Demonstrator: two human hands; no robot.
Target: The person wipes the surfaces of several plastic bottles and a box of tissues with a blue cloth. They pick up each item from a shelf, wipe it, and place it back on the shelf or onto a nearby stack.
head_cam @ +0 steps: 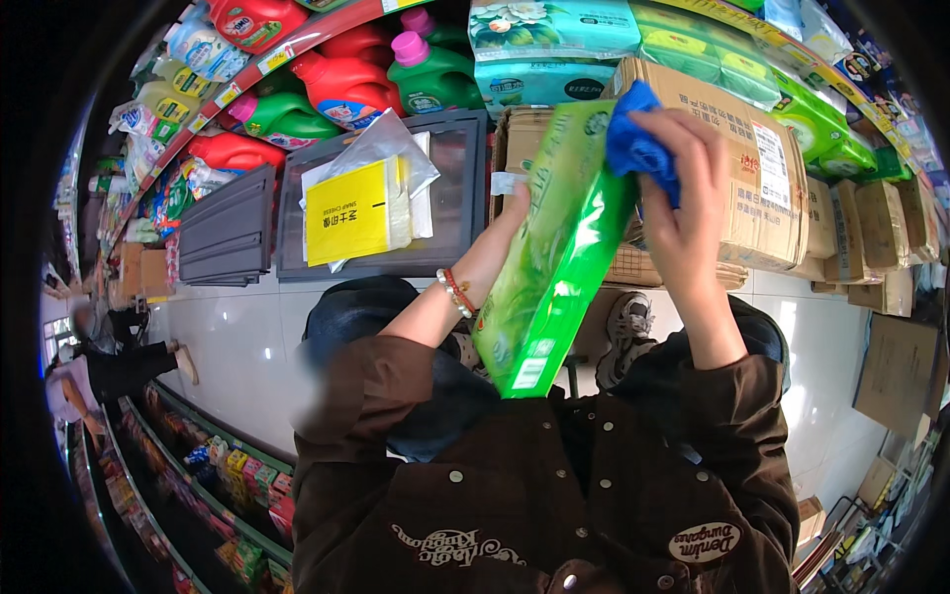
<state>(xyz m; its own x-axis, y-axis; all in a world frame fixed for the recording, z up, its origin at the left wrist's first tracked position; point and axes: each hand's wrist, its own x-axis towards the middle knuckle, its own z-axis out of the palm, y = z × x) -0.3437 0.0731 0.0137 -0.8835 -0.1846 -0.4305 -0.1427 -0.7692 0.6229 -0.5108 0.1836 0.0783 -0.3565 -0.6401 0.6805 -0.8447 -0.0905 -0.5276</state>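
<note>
A long green printed pack [549, 245] is tilted in front of my chest, its lower end near my jacket. My left hand [499, 223] grips its left side, the fingers mostly hidden behind it. On that wrist is a red and beaded bracelet [456, 292]. In my right hand [686, 167] a crumpled blue cloth [644, 137] is pressed against the upper right edge of the pack. Behind the pack stands a brown cardboard carton [742, 148] bearing print and a label.
A dark grey plastic crate lid or panel [460, 193] carries a yellow printed packet [349, 211] and clear plastic. Grey slats [226, 230] lean to its left. Detergent bottles [438, 74] and tissue packs [549, 33] fill the shelves ahead. A person [82, 386] is at far left.
</note>
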